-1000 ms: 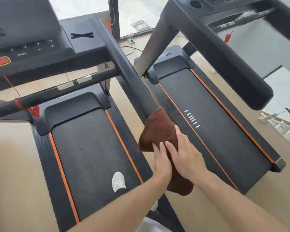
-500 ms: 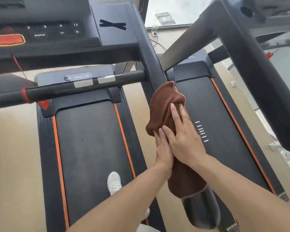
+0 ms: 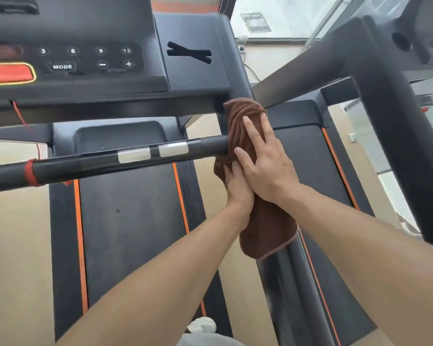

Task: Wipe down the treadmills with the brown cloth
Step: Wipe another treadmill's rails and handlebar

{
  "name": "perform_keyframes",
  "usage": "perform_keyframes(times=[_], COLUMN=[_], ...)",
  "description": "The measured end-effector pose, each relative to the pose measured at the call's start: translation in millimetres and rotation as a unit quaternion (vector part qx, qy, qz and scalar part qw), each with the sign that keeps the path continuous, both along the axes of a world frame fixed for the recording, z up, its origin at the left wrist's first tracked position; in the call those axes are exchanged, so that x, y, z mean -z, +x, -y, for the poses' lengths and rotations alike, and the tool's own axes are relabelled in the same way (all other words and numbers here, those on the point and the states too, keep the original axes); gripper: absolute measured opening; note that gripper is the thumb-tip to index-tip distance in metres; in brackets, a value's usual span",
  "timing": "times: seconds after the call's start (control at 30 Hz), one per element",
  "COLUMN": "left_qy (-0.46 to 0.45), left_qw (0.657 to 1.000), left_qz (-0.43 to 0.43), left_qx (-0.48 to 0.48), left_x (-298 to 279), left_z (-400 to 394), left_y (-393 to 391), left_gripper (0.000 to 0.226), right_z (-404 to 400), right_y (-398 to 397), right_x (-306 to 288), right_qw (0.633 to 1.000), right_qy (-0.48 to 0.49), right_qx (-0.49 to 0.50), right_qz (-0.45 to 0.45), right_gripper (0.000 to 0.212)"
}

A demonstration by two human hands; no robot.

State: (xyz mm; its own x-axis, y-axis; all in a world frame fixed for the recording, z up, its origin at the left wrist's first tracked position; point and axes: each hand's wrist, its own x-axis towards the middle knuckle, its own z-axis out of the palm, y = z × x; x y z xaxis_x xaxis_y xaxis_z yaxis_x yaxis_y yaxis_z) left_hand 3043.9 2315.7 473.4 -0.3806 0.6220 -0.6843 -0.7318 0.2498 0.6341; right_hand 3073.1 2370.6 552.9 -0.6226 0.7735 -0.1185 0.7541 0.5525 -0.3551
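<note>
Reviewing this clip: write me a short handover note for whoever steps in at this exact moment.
Right hand: flat, fingers straight, pressing the brown cloth onto the right side arm of the near treadmill.
Left hand: against the cloth's left side, partly under the right hand; grip unclear.
Cloth: draped over the arm, top end just under the console, beside the crossbar.
Done: cannot be judged from this view.
Left: console, crossbar, the second treadmill.

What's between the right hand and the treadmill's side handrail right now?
In the head view, the brown cloth lies draped over the handrail, under the flat right hand.
</note>
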Motion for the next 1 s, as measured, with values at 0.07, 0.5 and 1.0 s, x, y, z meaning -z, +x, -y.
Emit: perform_keyframes(times=[0.07,0.5,1.0], left_qy=[0.002,0.001,-0.014], left_qw=[0.999,0.994,0.982], left_qz=[-0.017,-0.052,-0.189], left_qx=[-0.028,-0.1,0.02], left_x=[8,21,-25], left_z=[-11,-13,147], left_y=[-7,5,177], left_gripper=[0.068,0.104,0.076], right_z=[-17,-23,118], right_y=[-15,-18,175], right_x=[-1,-2,5], right_qw=[0.999,0.996,0.95], right_qy=[0.0,-0.06,-0.243], right_qx=[-0.033,-0.02,0.118], right_qz=[-0.002,-0.065,-0.159], right_gripper=[0.057,0.049,0.067])
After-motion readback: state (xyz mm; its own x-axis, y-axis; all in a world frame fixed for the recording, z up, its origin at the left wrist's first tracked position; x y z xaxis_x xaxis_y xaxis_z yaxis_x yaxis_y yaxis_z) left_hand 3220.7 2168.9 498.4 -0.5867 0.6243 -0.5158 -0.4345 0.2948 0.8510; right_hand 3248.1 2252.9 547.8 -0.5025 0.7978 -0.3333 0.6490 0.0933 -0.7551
